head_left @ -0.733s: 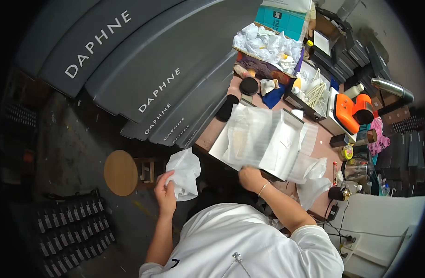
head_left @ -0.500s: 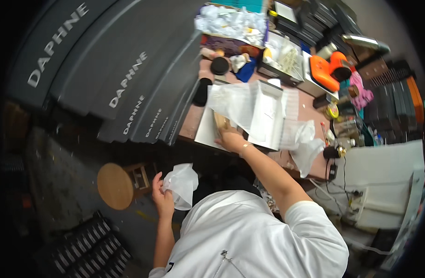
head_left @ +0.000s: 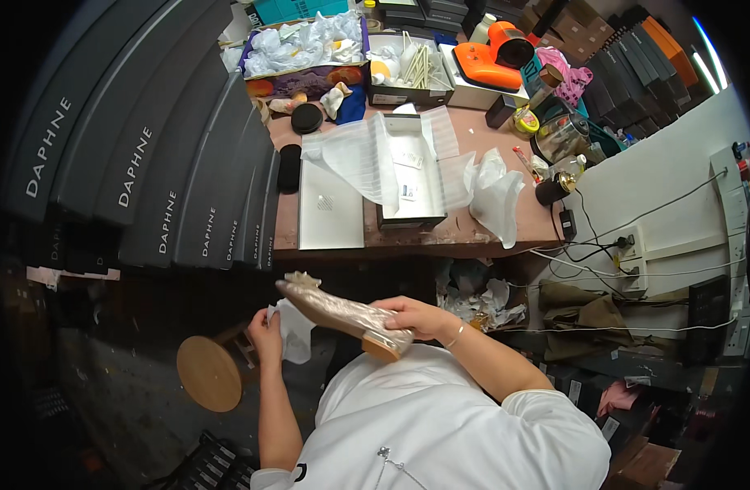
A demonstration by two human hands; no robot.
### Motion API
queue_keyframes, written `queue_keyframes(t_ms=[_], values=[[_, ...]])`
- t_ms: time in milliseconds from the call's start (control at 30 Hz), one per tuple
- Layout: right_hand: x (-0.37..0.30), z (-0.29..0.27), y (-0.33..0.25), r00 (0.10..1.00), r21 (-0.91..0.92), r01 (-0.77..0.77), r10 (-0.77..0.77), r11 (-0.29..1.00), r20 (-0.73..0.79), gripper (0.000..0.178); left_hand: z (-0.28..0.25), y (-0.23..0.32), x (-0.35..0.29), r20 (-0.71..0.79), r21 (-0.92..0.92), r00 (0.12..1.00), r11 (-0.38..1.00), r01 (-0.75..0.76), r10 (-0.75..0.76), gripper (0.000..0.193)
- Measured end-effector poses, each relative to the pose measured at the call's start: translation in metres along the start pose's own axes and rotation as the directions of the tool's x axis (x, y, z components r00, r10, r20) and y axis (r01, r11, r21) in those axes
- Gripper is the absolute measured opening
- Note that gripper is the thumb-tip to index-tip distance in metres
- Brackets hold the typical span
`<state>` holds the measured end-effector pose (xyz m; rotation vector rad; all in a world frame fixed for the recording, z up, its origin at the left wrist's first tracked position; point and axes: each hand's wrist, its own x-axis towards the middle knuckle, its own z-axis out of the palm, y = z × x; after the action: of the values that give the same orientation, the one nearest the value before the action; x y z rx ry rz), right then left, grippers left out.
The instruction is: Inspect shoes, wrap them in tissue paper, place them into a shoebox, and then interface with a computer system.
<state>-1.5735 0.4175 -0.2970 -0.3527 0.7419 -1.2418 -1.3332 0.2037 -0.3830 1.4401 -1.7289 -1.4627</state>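
A shiny gold-beige flat shoe with a bow at its toe is gripped at the heel by my right hand. Its toe points left and its tan heel faces down toward my body. My left hand pinches a sheet of white tissue paper just below the toe. On the table beyond, an open shoebox with a white inside holds small packets. Its white-lined lid lies to its left. Thin white wrapping sheet drapes over both, and crumpled tissue rests to the right.
Tall stacks of dark shoeboxes crowd the left side. A purple box of tissue wads, a box of cotton swabs and an orange device stand at the table's back. Jars line the right. A round wooden stool is at lower left.
My right hand has lifted the shoe out of the box area and brought it back toward my body. My left hand still has the tissue. The view has shifted.
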Motion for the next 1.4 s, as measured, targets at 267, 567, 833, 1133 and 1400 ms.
queue_keyframes(t_ms=[267,567,833,1133,1400], values=[[-0.075,0.001,0.039,0.991,-0.196,-0.116,0.101,0.974,-0.087,0.045,0.069,0.063,-0.068,0.269,-0.083,0.934,0.972,-0.22,0.235,0.013],[-0.164,0.005,0.108,0.881,-0.43,-0.012,-0.194,0.903,-0.432,0.05,0.053,0.004,-0.133,0.245,0.596,0.931,0.715,-0.366,0.272,0.011],[-0.187,0.014,0.119,0.985,0.068,0.001,0.011,0.998,-0.173,0.032,0.108,0.048,-0.174,0.038,0.013,0.893,0.893,-0.449,0.449,0.024],[-0.156,-0.001,0.136,0.891,0.466,0.267,-0.031,0.843,-0.454,0.039,0.076,0.092,-0.182,0.534,0.472,0.668,0.473,-0.744,0.518,0.015],[-0.196,-0.02,0.165,0.94,0.662,0.25,-0.012,0.707,-0.342,0.053,0.113,-0.041,-0.191,0.451,-0.648,0.726,0.369,0.667,-0.52,0.021]])
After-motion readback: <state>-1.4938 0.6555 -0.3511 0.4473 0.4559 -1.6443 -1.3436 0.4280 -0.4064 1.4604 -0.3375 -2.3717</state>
